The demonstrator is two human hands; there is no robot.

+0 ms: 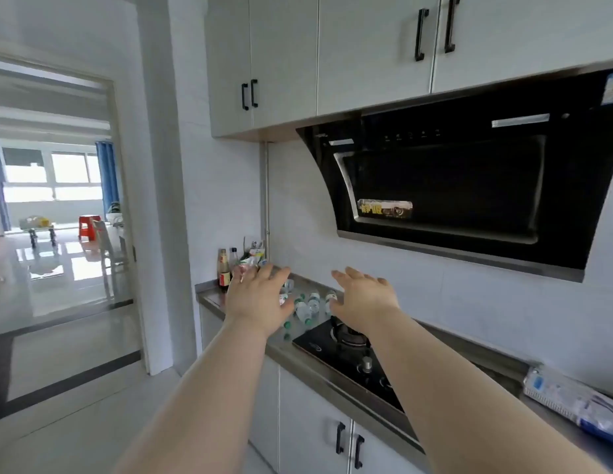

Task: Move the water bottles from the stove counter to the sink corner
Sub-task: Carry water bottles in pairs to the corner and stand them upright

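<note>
Green caps show between 2 spread-fingered grips: left grip (260,299) and right grip (363,299) hold nothing, poised over the water bottles (306,304) clustered on the steel worktop (209,297), between sauce bottles (224,268) and black stove (349,357).

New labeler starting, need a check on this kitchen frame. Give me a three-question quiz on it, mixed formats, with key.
1. True or false: the left hand grips one of the small clear green-capped plastic water bottles.
2. Relative to the black glass gas stove, the bottles lie: A) on top of it; B) on the grey steel counter to its left; C) to its right.
3. Which black appliance hangs on the wall above the stove?
Key: 1 false, its fingers are straight and spread; 2 B; 3 the range hood.
</note>
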